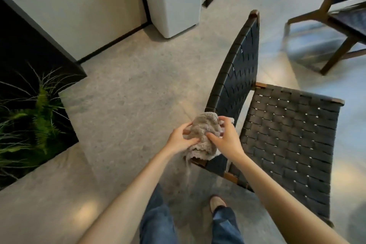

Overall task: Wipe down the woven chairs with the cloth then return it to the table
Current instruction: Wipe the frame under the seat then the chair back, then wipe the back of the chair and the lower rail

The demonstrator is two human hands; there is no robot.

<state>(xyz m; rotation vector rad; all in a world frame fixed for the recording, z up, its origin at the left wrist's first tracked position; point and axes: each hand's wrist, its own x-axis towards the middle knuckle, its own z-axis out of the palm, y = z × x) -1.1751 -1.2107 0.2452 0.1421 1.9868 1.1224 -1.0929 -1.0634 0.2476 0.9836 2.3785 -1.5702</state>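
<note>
- Head view: a grey-beige cloth (206,134) is seen bunched over the near end of the backrest (237,69) of the nearest woven chair (277,154), with a loose tail hanging below the rail toward the floor (128,95).
- The cloth is gripped from both sides. The left hand (181,140) is curled against its left flank, and the right hand (227,138) is pinched into its right side with fingers hooked over the far edge.
- Both forearms are extended forward from the bottom of the frame and converge on that corner of the backrest.
- The step in hand is judged to be the wiping of the backrest's top rail, though a regathering of the cloth cannot be ruled out.
- The next move is judged to call for the cloth to be drawn along the curved rail toward its far end, with pressure kept on so the bunch is not lost off the narrow edge.
- The woven seat (297,121) lies just to the right; whether it has been wiped cannot be told.
- A second woven chair (348,6) is seen well apart at upper right, blurred.
- No table is in view, so the cloth's return is judged to be some way off.
- Ferns (41,113) are seen at left and a white unit (174,2) beyond.
</note>
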